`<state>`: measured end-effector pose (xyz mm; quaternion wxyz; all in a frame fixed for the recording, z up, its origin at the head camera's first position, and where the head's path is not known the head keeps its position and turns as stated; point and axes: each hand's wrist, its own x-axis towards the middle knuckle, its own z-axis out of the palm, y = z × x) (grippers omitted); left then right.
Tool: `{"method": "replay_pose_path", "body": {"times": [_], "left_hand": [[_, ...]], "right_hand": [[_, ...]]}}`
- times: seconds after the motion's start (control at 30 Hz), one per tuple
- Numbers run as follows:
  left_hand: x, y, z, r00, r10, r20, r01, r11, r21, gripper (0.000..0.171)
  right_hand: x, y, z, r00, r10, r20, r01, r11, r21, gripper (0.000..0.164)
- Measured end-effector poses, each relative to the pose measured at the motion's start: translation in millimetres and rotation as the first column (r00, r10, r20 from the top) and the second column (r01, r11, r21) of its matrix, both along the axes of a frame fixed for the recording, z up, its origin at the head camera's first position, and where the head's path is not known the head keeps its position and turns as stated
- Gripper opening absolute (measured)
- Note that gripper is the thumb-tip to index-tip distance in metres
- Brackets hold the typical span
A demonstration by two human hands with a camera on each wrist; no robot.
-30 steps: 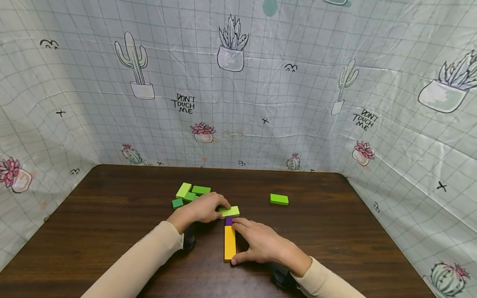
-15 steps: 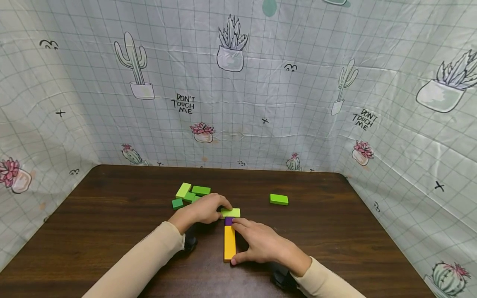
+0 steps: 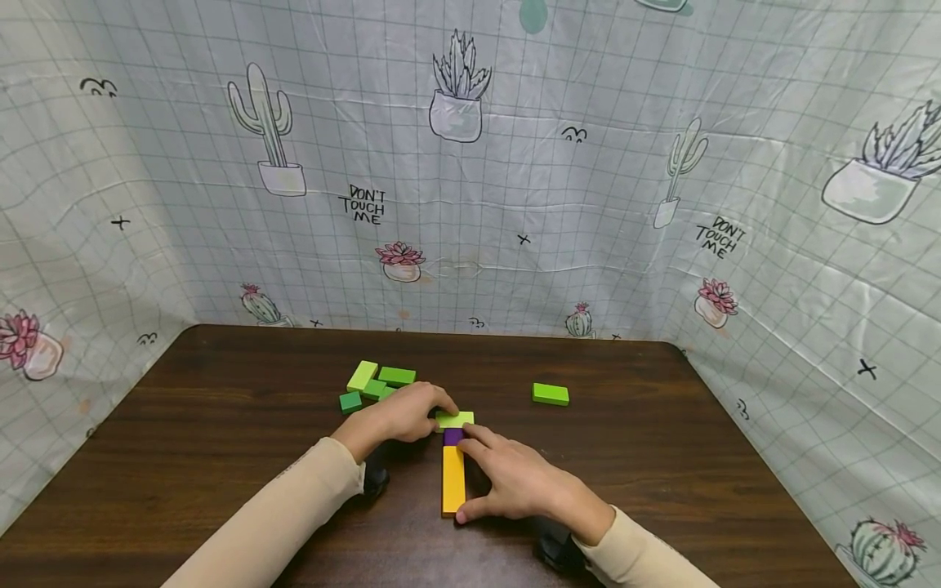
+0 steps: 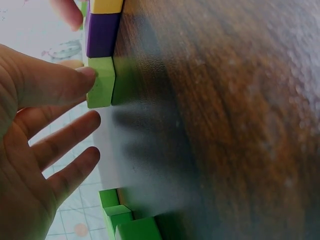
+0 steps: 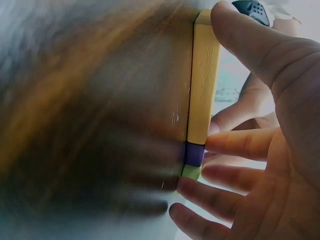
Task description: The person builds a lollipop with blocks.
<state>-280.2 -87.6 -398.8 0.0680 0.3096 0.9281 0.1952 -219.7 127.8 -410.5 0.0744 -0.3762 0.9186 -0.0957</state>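
Note:
In the head view my left hand [image 3: 404, 411] pinches a light green block [image 3: 459, 420] between thumb and index finger; the left wrist view shows the thumb on its face and the other fingers spread. A purple block [image 3: 452, 437] touches it on the near side, followed in line by a long yellow block [image 3: 452, 482]. Along the right side of this row lies my right hand [image 3: 515, 478], fingers extended. Its thumb touches the yellow block's near end, while the fingertips rest by the purple and light green blocks, as the right wrist view shows.
Several green blocks [image 3: 373, 389] lie clustered beyond my left hand, partly covered by it. One bright green block [image 3: 550, 394] sits apart to the right. Patterned cloth [image 3: 470, 204] hangs behind and beside the dark wooden table [image 3: 632, 441].
The light green block has shifted slightly right and nearer, squaring up against the purple block. My right fingers have moved slightly forward to the light green block's near edge.

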Motion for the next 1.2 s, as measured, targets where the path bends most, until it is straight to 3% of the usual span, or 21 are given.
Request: {"method": "replay_pose_path", "body": {"times": [0.47, 0.77, 1.03, 1.2], "left_hand": [[-0.9, 0, 0.6, 1.0, 0.003, 0.006, -0.003, 1.0, -0.004, 0.032], [-0.6, -4, 0.0, 1.0, -0.007, 0.017, 0.006, 0.999, 0.045, 0.031], [3.3, -15, 6.2, 0.995, 0.074, 0.065, -0.078, 0.995, 0.06, 0.031], [10.8, -28, 12.8, 0.993, 0.113, 0.042, -0.114, 0.993, 0.031, 0.032]], "right_hand": [[-5.9, 0, 1.8, 1.0, 0.012, 0.005, -0.012, 1.0, 0.028, 0.098], [-6.9, 0, 1.6, 1.0, 0.018, 0.009, -0.018, 1.0, 0.018, 0.096], [-4.9, 0, 1.5, 1.0, 0.01, 0.007, -0.01, 1.0, 0.023, 0.096], [-4.0, -1, 1.9, 1.0, 0.007, -0.004, -0.007, 1.0, 0.025, 0.095]]}}
